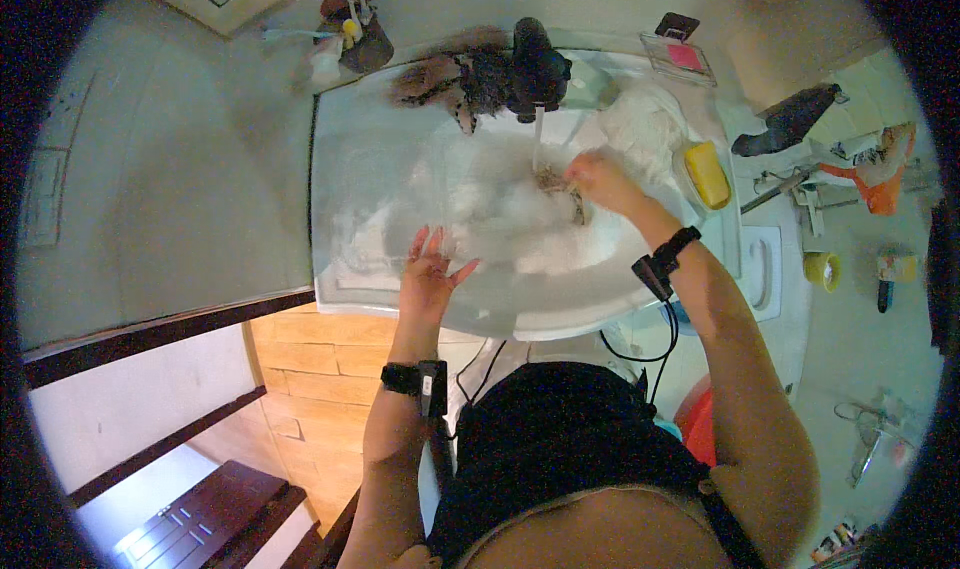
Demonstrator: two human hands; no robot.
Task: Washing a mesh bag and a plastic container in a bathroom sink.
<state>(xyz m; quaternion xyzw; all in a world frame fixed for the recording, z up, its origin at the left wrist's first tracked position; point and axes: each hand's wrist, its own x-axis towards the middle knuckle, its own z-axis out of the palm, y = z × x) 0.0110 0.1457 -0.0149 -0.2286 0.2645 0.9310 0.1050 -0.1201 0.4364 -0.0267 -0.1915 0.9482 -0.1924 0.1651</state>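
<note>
A thin stream of water falls from the black faucet (pixel 537 69) into the white sink (pixel 350 184). Beside the stream, my right hand (pixel 605 181) is closed on a small brown-and-dark patterned cloth (pixel 577 207), whose folds hang below the fingers. My left hand (pixel 430 277) is held over the sink's front left part, fingers apart, with nothing in it. Another brown patterned cloth (pixel 430 81) lies bunched on the back ledge, left of the faucet. A crumpled white cloth (pixel 645 124) rests at the right side of the basin.
A yellow soap bar (pixel 708 174) sits at the sink's right edge. Toothbrushes stand in a holder (pixel 368 49) at the back left. A clear dish with a pink piece (pixel 684 59) is at the back right. A red bucket-like object (pixel 697 419) is low at my right.
</note>
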